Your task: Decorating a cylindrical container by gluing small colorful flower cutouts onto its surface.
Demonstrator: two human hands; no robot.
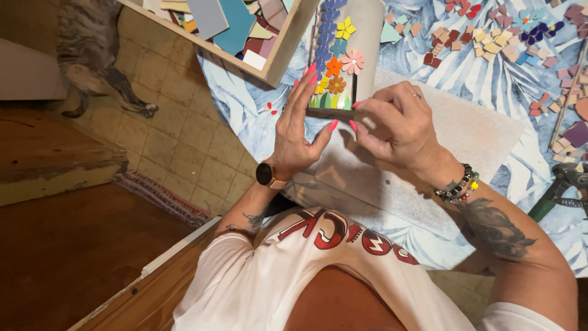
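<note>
While both hands work at its near end, a long grey board (367, 43) decorated with small coloured tile flowers lies on a pale mat (465, 132) spread over the worktop (245, 116), which is covered by a blue leaf-patterned cloth. The left hand (298, 132) presses its spread fingers against the board's left edge and lower corner, thumb hooked beneath, so it steadies the board rather than clenching around it. The right hand (392, 122) has its fingertips pinched together at the board's bottom edge; whether a tile piece sits between them cannot be told. A watch (266, 175) rides the left wrist, and a beaded bracelet (458, 184) the right. Loose tile pieces (490, 43) in red, yellow, purple and tan are scattered across the cloth beyond the mat. A wooden tray (285, 43) of larger tile shards sits just left of the board. Green-handled nippers (560, 190) rest at the right edge. A grey cat (92, 49) stands on the tiled floor.
</note>
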